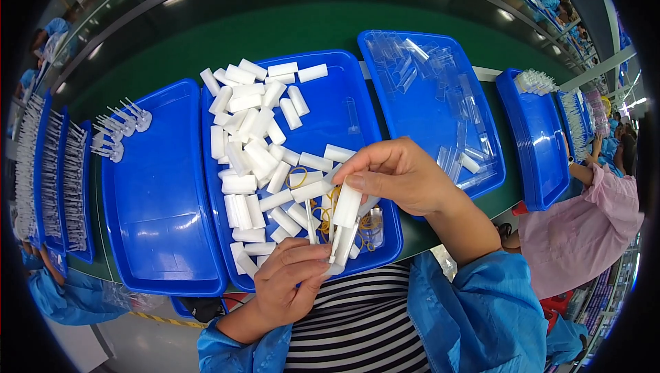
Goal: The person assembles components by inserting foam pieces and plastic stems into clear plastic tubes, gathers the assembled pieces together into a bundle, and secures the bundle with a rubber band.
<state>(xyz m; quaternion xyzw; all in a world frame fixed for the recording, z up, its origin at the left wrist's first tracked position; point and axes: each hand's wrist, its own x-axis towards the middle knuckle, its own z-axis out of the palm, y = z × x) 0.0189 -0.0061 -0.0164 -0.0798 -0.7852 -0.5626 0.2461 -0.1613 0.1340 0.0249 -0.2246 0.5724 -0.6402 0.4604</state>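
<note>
My left hand [292,278] is closed round the base of a white plastic part with thin upright stems [333,259]. Above it, my right hand [407,179] pinches a white foam block [347,206] between thumb and fingers. The block stands nearly upright over the stems; whether a stem is inside it cannot be made out. Both hands are over the front of the middle blue tray [323,140]. A heap of similar white blocks [251,122] fills much of that tray. Yellow rubber bands [317,220] lie partly hidden behind my hands.
A blue tray [161,225] at left carries several white stemmed parts [117,129] in its far corner. Clear plastic sleeves [412,57] lie in the right tray [412,115]. Stacked trays [540,146] stand farther right, near a person in pink [584,222].
</note>
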